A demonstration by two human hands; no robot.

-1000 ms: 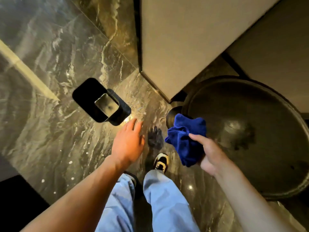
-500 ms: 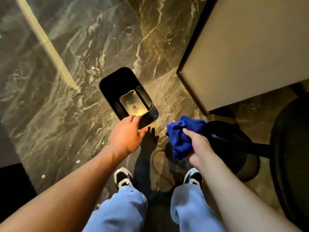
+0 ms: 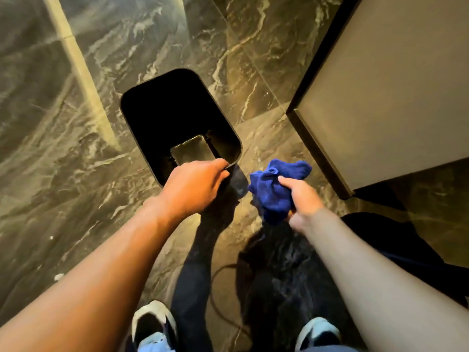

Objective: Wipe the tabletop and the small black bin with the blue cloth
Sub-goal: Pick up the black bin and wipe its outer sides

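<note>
Floor: dark marble tiles point(image 3: 63, 138) with pale veining and a light strip running up the left side; everything here sits or stands on it.
Bin: small black bin point(image 3: 162, 107) stands upright on the floor just ahead of the person, mouth open to the ceiling, a shiny rectangular patch showing deep inside near its bottom.
Left hand: left hand point(image 3: 195, 185) reaches forward and down with the arm nearly straight, knuckles up, fingers curled over the near rim of the bin and closed on that edge.
Cloth: blue cloth point(image 3: 272, 191) is bunched into a loose wad, hanging in the air just right of the bin and not touching it.
Right hand: right hand point(image 3: 303, 201) is extended beside the left, wrist bent down, fingers and thumb clenched around the lower part of the wad so the rest puffs out above the fist.
Arms: both forearms are bare and run roughly parallel from the bottom corners toward the bin.
Feet: two light-coloured shoes point(image 3: 154, 323) are planted apart at the bottom edge, well behind the bin.
Furniture: beige flat-topped cabinet point(image 3: 393, 92) with a dark edge fills the upper right, near the cloth hand but apart from it.
Cable: thin dark cable point(image 3: 215, 295) loops across the floor between the shoes.
</note>
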